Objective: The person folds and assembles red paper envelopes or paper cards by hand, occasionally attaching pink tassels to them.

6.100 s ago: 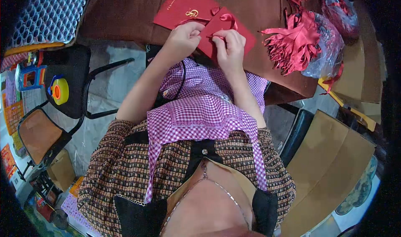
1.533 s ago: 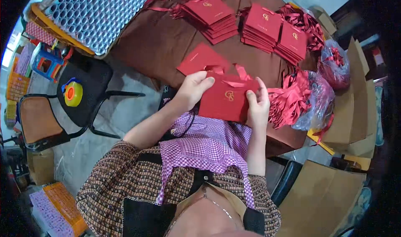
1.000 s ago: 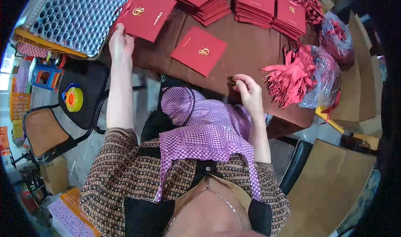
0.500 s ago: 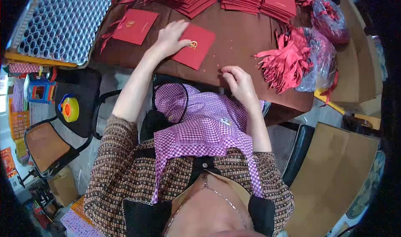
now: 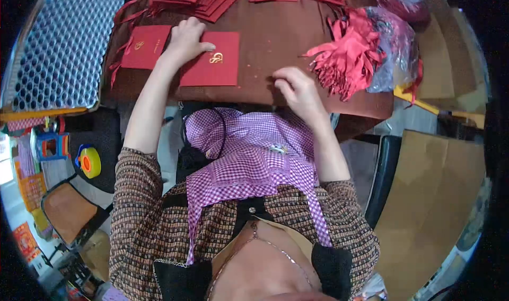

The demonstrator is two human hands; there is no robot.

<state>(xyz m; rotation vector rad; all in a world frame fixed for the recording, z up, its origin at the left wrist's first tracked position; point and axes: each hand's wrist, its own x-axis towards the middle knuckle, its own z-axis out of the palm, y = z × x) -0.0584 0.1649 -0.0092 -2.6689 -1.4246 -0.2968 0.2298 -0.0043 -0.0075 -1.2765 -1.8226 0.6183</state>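
Note:
My left hand [image 5: 186, 42] lies with fingers stretched and thumb apart over the left part of a red square card or folder [image 5: 214, 65] with a gold emblem. Beside it, partly behind the hand, is another red card [image 5: 144, 45] with a ribbon at its left edge. My right hand [image 5: 298, 89] hovers by the table's front edge, right of the card, its thumb and fingers pinched together. Whatever those fingertips may hold is hidden. Right of this hand, a bundle of red ribbons [image 5: 347, 51] spills from a clear plastic bag [image 5: 395, 57].
Stacks of red cards [image 5: 217, 1] stand along the back of the brown-covered table [image 5: 270, 30]. A tray of round holes [image 5: 58, 46] is at the left, and a second bag of ribbons [image 5: 400, 1] at the back right. Cardboard [image 5: 432, 195] stands at the right, chairs at the left.
The view has shifted, and the tabletop now appears lower and further left. The card under my left hand has turned squarer to the table edge. My right hand stays pinched.

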